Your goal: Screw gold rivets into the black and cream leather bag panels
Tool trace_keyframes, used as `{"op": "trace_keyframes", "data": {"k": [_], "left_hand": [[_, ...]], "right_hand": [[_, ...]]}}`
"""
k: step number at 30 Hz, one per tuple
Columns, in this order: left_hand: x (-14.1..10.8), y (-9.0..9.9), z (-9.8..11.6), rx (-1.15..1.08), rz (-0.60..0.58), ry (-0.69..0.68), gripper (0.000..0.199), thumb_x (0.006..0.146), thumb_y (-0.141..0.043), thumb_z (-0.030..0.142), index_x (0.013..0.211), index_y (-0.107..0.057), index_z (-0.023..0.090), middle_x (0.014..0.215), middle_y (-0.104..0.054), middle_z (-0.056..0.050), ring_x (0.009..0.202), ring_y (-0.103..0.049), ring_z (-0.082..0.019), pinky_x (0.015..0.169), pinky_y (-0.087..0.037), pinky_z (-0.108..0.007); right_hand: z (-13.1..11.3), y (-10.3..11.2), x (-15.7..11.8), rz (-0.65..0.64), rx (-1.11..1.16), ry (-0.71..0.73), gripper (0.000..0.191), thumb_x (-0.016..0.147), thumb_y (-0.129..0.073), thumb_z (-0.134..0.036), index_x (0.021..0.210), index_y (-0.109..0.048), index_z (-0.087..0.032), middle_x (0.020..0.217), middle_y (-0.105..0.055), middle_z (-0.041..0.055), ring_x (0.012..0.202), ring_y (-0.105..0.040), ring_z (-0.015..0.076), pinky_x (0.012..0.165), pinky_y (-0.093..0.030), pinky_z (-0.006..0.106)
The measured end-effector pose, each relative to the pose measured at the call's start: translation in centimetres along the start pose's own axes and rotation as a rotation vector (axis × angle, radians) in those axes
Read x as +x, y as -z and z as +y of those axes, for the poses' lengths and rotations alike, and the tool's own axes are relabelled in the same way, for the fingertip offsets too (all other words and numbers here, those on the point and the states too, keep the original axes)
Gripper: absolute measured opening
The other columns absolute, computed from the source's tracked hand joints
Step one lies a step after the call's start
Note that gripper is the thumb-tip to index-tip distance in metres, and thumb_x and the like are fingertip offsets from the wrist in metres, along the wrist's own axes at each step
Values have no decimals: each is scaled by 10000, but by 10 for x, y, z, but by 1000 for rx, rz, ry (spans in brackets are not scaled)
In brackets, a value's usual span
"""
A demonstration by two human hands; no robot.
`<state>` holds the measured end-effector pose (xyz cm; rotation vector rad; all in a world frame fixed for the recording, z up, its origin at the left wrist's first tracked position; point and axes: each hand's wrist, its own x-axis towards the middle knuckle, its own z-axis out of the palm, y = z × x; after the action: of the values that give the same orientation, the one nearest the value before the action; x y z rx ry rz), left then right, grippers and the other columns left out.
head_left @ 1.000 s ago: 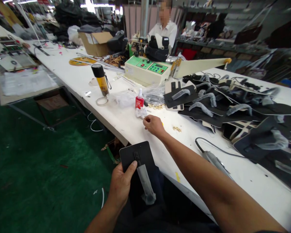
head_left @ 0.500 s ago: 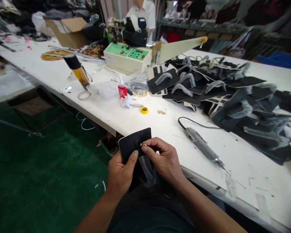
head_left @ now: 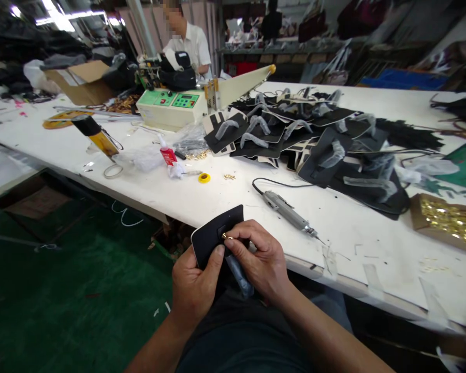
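Note:
My left hand (head_left: 198,282) is closed on the lower left side of a black bag panel (head_left: 207,238), with its thumb on the face. A plastic-wrapped strap (head_left: 238,274) hangs from the panel's lower part. Pinched between the thumb and index finger of my right hand (head_left: 263,256) is a small gold metal fitting (head_left: 226,236), held against the panel beside a black tab. Its exact shape is too small to tell. Both hands are in front of the table edge. Nearest on the table lies a grey electric screwdriver (head_left: 289,211) with a black cord.
On the white table (head_left: 140,191) are a red bottle (head_left: 168,154), a yellow ring (head_left: 204,178) and small gold fittings (head_left: 229,177). Black panels (head_left: 256,145) are heaped behind. A carton of gold hardware (head_left: 446,220) stands right; a person (head_left: 194,44) is beyond a green-panelled machine (head_left: 171,109).
The view has swung right, bringing the carton of gold hardware into sight. Both hands keep their hold; the gold fitting stays against the panel, which is tilted slightly differently.

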<state>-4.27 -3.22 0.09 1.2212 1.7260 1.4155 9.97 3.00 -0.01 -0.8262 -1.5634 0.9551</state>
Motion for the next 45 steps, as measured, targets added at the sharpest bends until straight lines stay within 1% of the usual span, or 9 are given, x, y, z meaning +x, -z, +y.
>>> {"op": "trace_keyframes", "data": {"k": [10,18,26,30,34,36,40,43,45], "left_hand": [[-16,-15,11,143,-57,-195,278,951,-723,339,1196,-781,221,1091,-819,-31,935,-769,-211,844,-593,-284],[-21,-22,17,237,-68,-399,198,959,-696,248,1144,-764,236,1022,-797,-20,885,-756,-189,813,-591,-274],[-22,-23,9,311,-130,-612,426,956,-651,155,1379,-639,207,1305,-688,-109,1206,-681,-241,1057,-563,-373],[-25,-23,9,339,-128,-620,548,952,-665,183,1486,-553,234,1362,-616,-131,1264,-644,-259,1042,-577,-378],[-26,-22,9,387,-175,-611,744,915,-733,318,1591,-428,256,1408,-547,-154,1283,-627,-299,1011,-599,-413],[-25,-23,9,408,-184,-633,813,878,-760,325,1606,-405,250,1393,-537,-158,1263,-631,-310,989,-609,-427],[-24,-26,9,397,-215,-637,828,829,-759,227,1590,-433,253,1340,-535,-139,1185,-643,-282,865,-640,-361],[-19,-26,12,359,-314,-605,811,823,-796,272,1568,-477,248,1326,-534,-133,1087,-642,-248,701,-621,-274],[-13,-25,14,341,-345,-587,694,878,-762,277,1532,-531,242,1277,-559,-119,1024,-642,-218,710,-611,-276]], "right_hand": [[-6,24,-17,99,-43,87,93,940,-738,-148,953,-758,-238,907,-746,7,836,-692,141,780,-555,275],[-13,35,-26,168,-188,170,94,936,-717,-129,935,-717,-223,877,-735,9,801,-697,139,743,-554,273],[-14,37,-31,131,-375,176,173,946,-695,-154,1074,-781,-231,979,-781,50,866,-708,191,795,-536,354],[-16,40,-34,37,-242,114,326,925,-670,-187,1242,-736,-229,1084,-760,75,978,-700,223,887,-545,392],[-20,46,-33,-80,-114,73,601,825,-827,-477,1351,-677,-229,1212,-714,115,1102,-659,295,970,-536,450],[-21,47,-33,-74,-93,9,593,793,-855,-530,1286,-702,-239,1189,-717,102,1085,-656,291,953,-539,429],[-18,45,-35,38,14,-236,221,939,-715,-429,988,-744,-215,947,-715,46,870,-652,215,786,-542,330],[-14,47,-36,96,119,-433,291,963,-663,-452,861,-728,-188,805,-683,26,735,-609,185,648,-499,285],[-12,50,-35,105,171,-521,327,929,-693,-486,825,-715,-177,774,-678,22,685,-585,173,594,-470,270]]}}
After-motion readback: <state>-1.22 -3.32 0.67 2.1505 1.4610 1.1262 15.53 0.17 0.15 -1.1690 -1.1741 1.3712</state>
